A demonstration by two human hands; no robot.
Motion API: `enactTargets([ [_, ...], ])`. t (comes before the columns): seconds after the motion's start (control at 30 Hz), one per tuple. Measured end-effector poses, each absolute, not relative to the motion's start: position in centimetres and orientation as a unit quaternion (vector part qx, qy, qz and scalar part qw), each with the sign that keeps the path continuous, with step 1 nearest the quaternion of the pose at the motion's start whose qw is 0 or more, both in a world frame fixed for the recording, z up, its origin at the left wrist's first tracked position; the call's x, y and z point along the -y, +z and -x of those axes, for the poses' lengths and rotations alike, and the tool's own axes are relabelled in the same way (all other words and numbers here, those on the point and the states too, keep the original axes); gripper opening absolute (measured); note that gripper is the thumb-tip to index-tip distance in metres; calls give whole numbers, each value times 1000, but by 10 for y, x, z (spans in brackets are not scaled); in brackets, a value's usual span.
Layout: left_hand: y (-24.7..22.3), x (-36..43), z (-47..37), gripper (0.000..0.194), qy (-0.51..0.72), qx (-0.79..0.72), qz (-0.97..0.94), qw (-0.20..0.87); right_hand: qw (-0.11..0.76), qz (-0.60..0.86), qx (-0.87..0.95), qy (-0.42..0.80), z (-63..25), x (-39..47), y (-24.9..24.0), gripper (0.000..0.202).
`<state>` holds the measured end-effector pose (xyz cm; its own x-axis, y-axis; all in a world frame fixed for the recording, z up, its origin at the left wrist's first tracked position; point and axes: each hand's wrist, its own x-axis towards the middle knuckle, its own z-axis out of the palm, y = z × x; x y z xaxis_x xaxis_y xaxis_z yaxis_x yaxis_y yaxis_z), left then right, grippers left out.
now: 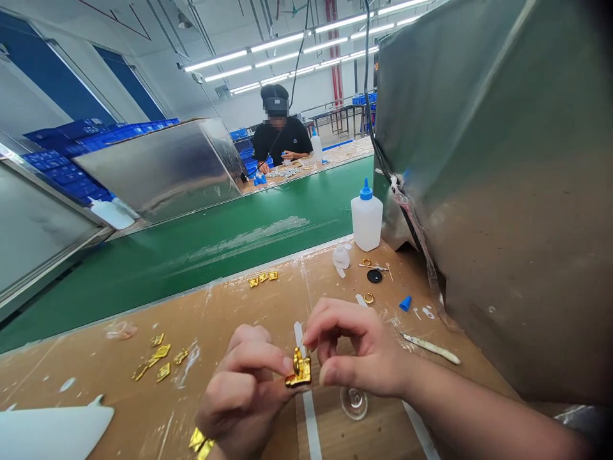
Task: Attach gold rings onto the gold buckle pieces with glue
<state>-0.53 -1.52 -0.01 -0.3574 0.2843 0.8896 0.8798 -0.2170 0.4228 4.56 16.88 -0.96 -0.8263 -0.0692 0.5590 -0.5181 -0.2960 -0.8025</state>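
The left hand [246, 383] pinches a shiny gold piece [299, 369] between thumb and fingertips, above the brown work surface [249, 319]. The right hand [361, 351] is just beside it, fingers curled and thumb apart from them, holding nothing visible. The left hand partly covers some gold pieces [197, 439]. A clear round dish [354, 403] sits partly below the right hand; a white-handled blade [431, 348] lies near that wrist.

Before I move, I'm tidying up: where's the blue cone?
The blue cone lies at right in the head view, between the black disc and pale tool.
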Motion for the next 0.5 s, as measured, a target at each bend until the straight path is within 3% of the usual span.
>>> enactTargets([
  [0.27,1,19,10,43,-519,586,536,315,127,-259,598,748,-45,-165,-10,27],
  [0.5,-5,26,15,46,-456,640,523,330,189,-221,639,712,-48,-165,-9,23],
])
